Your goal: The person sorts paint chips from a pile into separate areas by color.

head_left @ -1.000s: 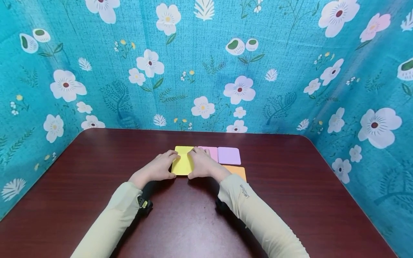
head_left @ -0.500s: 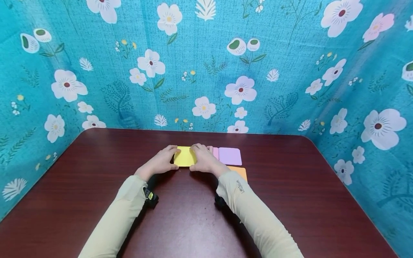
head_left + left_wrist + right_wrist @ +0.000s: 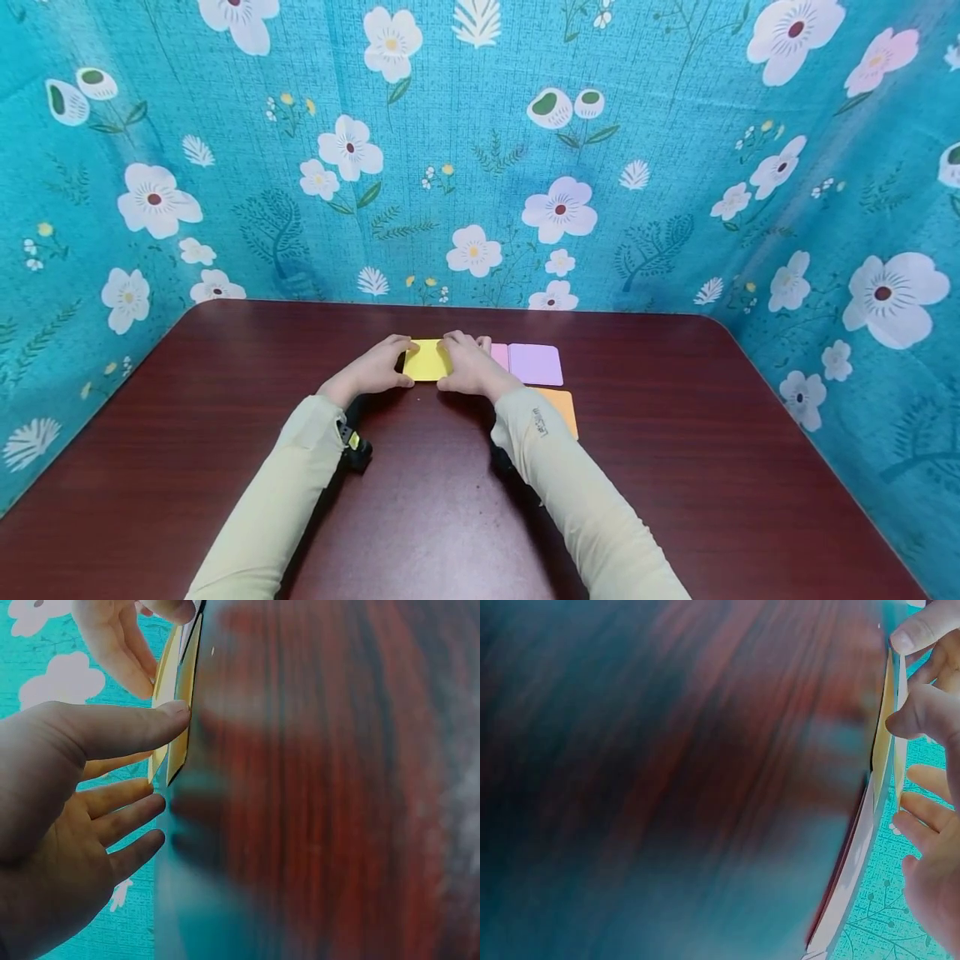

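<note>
Both hands meet at a yellow square card (image 3: 426, 360) with rounded corners, near the table's far edge. My left hand (image 3: 378, 367) grips its left side and my right hand (image 3: 471, 365) its right side, thumbs at the near edge. From the left wrist, a raised yellow sheet (image 3: 169, 656) shows between thumb and fingers, close over another yellow strip (image 3: 187, 679) at table level. The right wrist view shows the raised sheet edge-on too, beside my right thumb (image 3: 919, 716). My right hand partly covers a pink card (image 3: 500, 357).
A lilac card (image 3: 535, 364) adjoins the pink one on its right. Nearer, an orange card (image 3: 561, 407) is partly hidden by my right sleeve. The dark wood table (image 3: 427, 500) ends at a blue flowered curtain (image 3: 480, 167).
The yellow card's near edge has moved away towards the far side, and less of its surface shows. Both hands have moved forward with it, still at its two sides.
</note>
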Tool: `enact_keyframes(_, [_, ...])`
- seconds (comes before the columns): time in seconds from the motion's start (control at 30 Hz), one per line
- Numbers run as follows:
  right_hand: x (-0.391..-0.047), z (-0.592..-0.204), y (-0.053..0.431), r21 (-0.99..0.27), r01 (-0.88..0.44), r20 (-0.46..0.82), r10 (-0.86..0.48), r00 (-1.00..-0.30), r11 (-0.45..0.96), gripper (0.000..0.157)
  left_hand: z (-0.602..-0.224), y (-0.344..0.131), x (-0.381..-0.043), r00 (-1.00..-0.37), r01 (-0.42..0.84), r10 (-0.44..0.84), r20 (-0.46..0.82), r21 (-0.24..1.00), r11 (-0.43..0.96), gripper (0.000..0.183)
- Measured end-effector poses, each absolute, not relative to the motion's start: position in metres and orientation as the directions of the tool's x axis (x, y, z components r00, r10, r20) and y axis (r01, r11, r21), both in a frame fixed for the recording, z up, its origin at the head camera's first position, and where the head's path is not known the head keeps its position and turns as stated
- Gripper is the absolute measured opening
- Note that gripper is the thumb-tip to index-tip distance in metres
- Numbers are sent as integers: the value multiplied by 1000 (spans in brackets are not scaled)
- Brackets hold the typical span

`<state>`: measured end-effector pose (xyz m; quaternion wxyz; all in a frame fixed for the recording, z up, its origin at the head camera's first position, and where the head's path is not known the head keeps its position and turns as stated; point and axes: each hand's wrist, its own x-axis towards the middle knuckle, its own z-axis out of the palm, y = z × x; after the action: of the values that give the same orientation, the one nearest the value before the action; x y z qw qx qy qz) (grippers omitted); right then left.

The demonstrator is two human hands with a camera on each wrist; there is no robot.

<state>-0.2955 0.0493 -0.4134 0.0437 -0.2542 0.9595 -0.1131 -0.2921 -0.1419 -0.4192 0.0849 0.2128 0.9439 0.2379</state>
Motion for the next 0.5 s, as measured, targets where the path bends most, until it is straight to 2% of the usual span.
enact_keyframes(0.5, [-297,-418,47,-157,-458,-93,-475,-875,875,57,-418,-139,-294,-904,293,409,-123,519,803,53])
